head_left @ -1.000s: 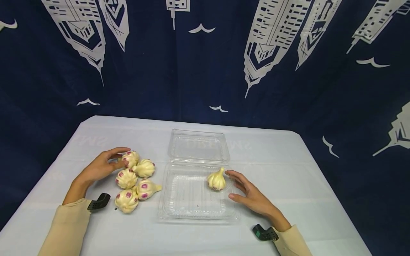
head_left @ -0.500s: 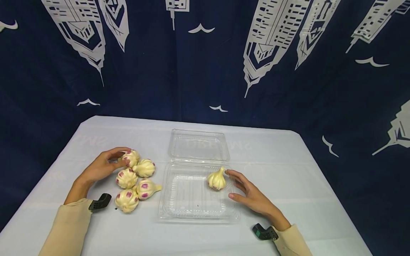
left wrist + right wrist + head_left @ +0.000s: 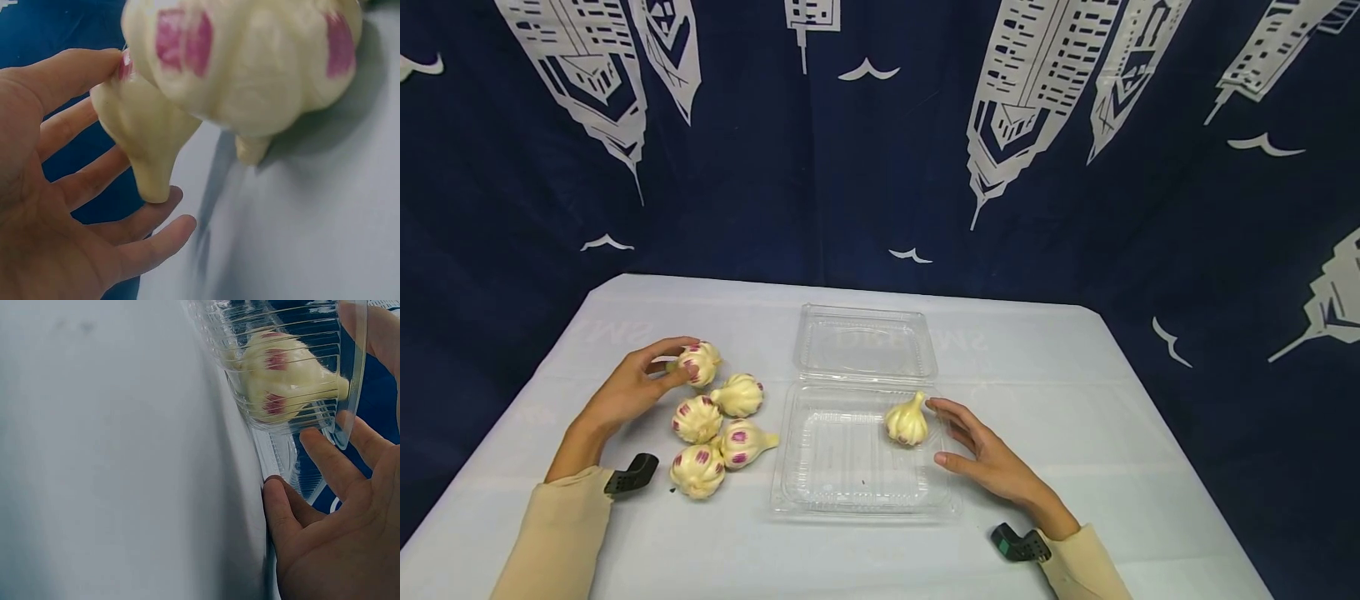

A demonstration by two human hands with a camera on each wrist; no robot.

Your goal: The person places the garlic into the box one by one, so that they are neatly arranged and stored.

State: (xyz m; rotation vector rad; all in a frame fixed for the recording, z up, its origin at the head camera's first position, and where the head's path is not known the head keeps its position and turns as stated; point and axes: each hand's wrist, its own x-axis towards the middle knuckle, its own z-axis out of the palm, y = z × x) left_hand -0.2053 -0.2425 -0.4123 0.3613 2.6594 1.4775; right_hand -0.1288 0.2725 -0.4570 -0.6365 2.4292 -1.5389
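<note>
Pinching a garlic bulb in the left hand, at the tray's ten o'clock.
With the right hand loose-fingered at three, four bulbs at nine, a single bulb inside towards two.

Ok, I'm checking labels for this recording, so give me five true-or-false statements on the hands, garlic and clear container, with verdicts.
1. The left hand pinches a garlic bulb. True.
2. The container lid is closed. False: it lies folded open on the far side of the clear container.
3. A single bulb sits inside the container. True.
4. The right hand is lifting the bulb out of the container. False: it is at the container's right side, and the bulb sits inside, ungripped.
5. Four loose bulbs lie on the table left of the container. True.
</note>
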